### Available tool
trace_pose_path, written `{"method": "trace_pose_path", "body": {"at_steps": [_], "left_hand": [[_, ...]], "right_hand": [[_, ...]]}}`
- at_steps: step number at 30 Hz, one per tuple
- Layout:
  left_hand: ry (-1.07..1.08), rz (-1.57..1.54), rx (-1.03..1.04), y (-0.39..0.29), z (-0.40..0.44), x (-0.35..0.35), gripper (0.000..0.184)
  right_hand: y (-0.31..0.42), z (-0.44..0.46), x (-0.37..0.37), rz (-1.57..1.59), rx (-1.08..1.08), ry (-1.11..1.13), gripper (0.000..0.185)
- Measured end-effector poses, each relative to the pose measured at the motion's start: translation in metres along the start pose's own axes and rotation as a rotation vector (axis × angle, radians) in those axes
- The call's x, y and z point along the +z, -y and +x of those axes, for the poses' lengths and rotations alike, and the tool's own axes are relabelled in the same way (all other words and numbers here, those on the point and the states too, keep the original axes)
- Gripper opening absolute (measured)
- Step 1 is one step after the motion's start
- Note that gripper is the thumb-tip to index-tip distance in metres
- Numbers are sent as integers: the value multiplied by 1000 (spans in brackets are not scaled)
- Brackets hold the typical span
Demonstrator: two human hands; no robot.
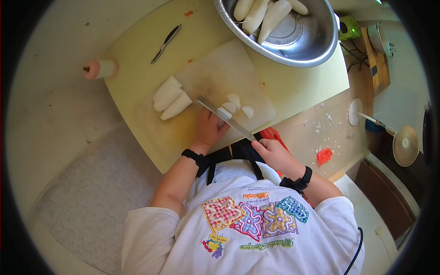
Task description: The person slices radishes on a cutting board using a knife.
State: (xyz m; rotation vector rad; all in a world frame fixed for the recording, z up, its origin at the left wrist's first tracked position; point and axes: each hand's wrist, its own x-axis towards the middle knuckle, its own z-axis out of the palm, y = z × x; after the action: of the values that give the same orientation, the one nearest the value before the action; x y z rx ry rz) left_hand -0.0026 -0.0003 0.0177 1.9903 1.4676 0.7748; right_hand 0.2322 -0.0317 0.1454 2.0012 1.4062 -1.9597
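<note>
My right hand is closed around the handle of a kitchen knife, whose blade slants up and left across the cutting board. Bent fingers of my left hand press on a piece of white radish right at the blade; the hand partly hides that piece. Just beyond the blade lie several thin cut radish slices. Thicker peeled radish pieces rest side by side on the board, left of the knife tip.
A large metal basin with several whole white radishes stands at the table's far right. On the pale yellow table lies a slim black-and-silver tool. A pink-topped bottle is by the left edge. A fan stands at right.
</note>
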Motion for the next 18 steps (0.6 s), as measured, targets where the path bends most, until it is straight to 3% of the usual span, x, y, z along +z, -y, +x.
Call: {"method": "trace_pose_path", "body": {"at_steps": [9, 18], "left_hand": [[-78, -56, 40, -9, 11, -5, 36], [-81, -38, 44, -9, 11, -5, 35]], "right_hand": [[-34, -20, -10, -18, 62, 10, 58], [-31, -23, -10, -13, 100, 30, 57]]}}
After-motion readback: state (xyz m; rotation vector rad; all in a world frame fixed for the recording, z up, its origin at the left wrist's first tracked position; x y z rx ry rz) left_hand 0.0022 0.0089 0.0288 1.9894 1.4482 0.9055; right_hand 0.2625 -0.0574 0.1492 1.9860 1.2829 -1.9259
